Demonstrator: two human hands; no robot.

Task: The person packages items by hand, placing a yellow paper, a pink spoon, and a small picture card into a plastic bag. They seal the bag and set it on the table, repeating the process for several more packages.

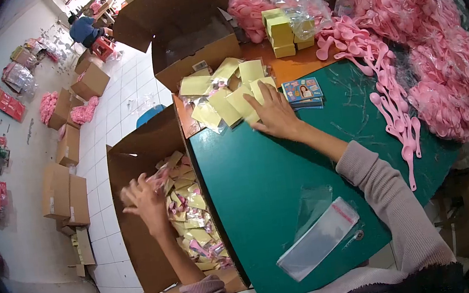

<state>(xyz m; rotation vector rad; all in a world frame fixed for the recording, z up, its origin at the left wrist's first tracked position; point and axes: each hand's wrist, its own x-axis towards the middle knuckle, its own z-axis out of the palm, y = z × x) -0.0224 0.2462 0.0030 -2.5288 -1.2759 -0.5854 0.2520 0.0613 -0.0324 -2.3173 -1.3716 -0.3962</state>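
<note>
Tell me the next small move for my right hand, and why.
I'd probably curl the fingers of the right hand around one yellow packet and draw it toward the open box. That hand already lies on the pile, similar packets fill the box just beside it, and the left hand is over the box.

Yellow packets [222,106] (clear-wrapped) overlap on the table [249,174].

Looks moderately bright, most so at upper left; bows toward black edges; blurs at the left hand [146,205].
</note>
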